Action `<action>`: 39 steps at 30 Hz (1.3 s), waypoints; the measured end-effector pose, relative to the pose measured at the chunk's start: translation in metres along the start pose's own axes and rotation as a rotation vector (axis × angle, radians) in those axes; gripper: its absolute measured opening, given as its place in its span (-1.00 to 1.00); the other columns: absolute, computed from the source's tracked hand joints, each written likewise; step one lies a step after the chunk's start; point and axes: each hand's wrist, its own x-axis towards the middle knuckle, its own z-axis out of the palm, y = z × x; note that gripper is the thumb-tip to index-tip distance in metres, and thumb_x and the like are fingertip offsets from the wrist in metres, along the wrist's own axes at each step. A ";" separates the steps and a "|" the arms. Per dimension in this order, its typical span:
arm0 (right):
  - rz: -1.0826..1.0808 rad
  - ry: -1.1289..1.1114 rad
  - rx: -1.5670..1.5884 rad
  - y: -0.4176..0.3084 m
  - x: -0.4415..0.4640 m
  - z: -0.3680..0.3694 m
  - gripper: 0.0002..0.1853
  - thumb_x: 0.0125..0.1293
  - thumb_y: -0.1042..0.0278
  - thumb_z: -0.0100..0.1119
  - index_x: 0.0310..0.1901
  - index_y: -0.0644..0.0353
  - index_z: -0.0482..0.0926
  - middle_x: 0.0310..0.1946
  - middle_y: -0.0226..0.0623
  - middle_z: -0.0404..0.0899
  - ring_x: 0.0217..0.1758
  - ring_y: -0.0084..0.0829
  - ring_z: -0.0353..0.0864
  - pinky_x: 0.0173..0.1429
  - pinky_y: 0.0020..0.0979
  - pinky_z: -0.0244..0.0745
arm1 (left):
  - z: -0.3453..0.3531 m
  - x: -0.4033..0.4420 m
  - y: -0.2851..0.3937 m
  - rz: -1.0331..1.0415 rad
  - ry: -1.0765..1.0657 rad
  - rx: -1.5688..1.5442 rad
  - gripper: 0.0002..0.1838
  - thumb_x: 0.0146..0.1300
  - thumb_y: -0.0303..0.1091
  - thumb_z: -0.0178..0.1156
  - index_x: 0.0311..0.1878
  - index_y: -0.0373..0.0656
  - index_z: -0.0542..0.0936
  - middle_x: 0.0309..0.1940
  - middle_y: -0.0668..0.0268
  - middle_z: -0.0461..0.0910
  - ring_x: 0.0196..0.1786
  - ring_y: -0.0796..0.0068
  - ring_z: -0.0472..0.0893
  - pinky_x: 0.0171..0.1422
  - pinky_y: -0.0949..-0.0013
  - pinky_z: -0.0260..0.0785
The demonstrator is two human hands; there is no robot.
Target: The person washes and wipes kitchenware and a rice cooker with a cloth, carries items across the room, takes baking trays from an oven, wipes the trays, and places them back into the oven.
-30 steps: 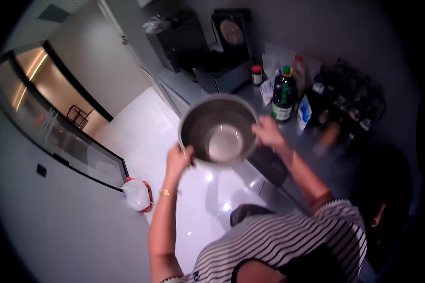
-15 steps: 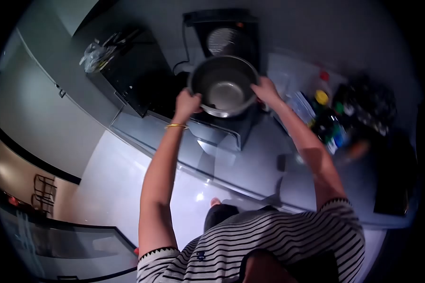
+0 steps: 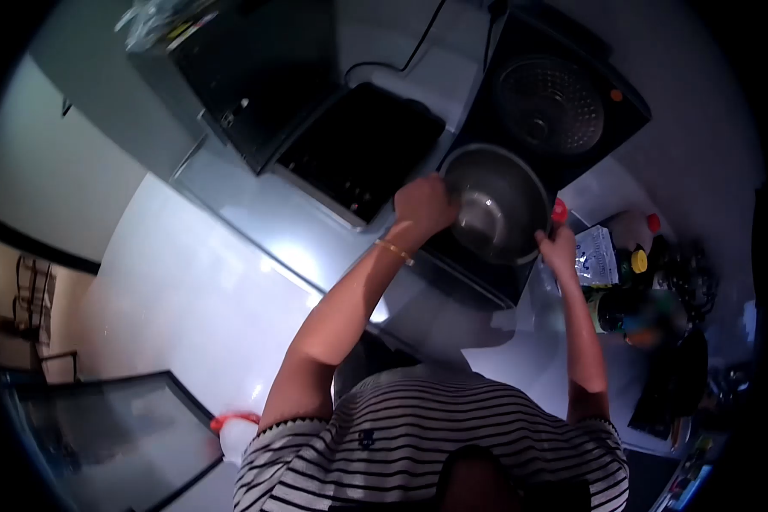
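Observation:
A deep, round metal pot (image 3: 497, 200) is between my two hands, its shiny inside facing up with nothing visible in it. My left hand (image 3: 422, 205), with a gold bracelet at the wrist, is closed on the pot's left side. On the opposite side, my right hand (image 3: 558, 250) grips the rim with the thumb on top. Below the pot is the front of a black appliance (image 3: 619, 124), which has a round perforated metal plate (image 3: 550, 104) behind the pot. Whether the pot rests on it or hovers just above, I cannot tell.
A flat black cooktop (image 3: 363, 154) lies left of the pot, beside a dark box-shaped unit (image 3: 256, 81). Right of my right hand stand a silver packet (image 3: 596, 256) and several bottles, one with a yellow cap (image 3: 638, 261). A black cord (image 3: 401, 68) runs behind.
The view has turned and moved closer to the counter. Both hands still hold the pot, which now appears farther right in view, with more of the cooktop showing to its left.

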 end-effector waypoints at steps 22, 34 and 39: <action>0.719 0.723 0.514 -0.010 -0.113 0.048 -0.81 0.25 0.43 0.08 -0.51 0.26 0.44 -0.63 -0.41 0.47 -0.60 -0.63 0.43 -0.51 -0.56 0.31 | -0.082 0.249 0.007 0.793 0.517 0.094 -0.48 0.04 -0.41 0.10 0.16 -0.17 0.39 0.25 0.13 0.28 0.38 0.21 0.14 0.28 -0.05 0.00; 0.300 0.697 1.013 -0.043 0.032 -0.063 -0.50 0.34 -0.05 -0.19 0.15 0.12 0.37 -0.04 -0.28 0.54 -0.10 -0.48 0.51 0.03 -0.41 0.28 | -0.082 0.218 0.059 0.198 -0.432 -1.866 -0.63 0.42 -0.19 -0.23 0.10 -0.22 0.39 0.07 0.20 0.46 0.14 0.43 0.41 0.25 0.36 0.21; 0.149 0.301 0.944 -0.073 -0.026 -0.051 -0.28 0.29 -0.24 -0.30 0.30 0.16 0.21 0.29 -0.18 0.21 0.34 -0.27 0.17 0.39 -0.30 -0.04 | -0.060 0.113 -0.013 0.888 -0.453 -1.155 -0.39 0.23 0.21 -0.11 -0.17 -0.22 0.59 0.05 0.12 0.47 0.19 0.07 0.36 0.29 0.11 0.10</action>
